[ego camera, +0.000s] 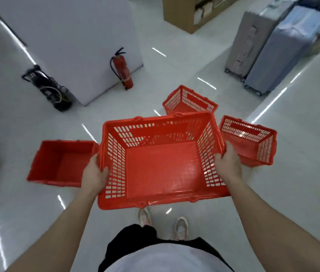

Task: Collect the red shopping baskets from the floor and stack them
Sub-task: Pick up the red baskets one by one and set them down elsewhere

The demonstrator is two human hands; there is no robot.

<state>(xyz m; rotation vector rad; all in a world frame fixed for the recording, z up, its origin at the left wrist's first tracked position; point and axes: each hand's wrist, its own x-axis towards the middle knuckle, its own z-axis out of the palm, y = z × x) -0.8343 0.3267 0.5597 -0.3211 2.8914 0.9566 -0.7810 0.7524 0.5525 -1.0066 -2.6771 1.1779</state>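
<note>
- Left hand is clamped on the left rim of the held basket, fingers curled over the edge, thumb on the inside wall.
- Right hand grips the right rim the same way, fingers wrapped over the top edge.
- So the held basket sits squarely between both hands, centre of the frame, open side up and empty, held out in front of the person's body above the floor.
- Its near rim hangs over the person's shoes, which show at lower centre.
- Both bare forearms run in from the bottom corners of the frame to meet the basket's sides.
- Left of the left hand, a second basket rests on the white floor, upright and empty, its right end tucked behind the held basket's left edge in this view.
- Just beyond the right hand, a third basket lies at right of centre, tipped so its mesh sides face the camera.
- Above the held basket's far rim, a fourth basket lies on the floor, also seen at an angle.
- Further out, upper centre-left: a red fire extinguisher stands against a white pillar.
- Left of the pillar, a dark wheeled item, too blurred to identify.
- Upper right: two grey suitcases stand side by side on their wheels.
- Top centre: a brown cardboard display.
</note>
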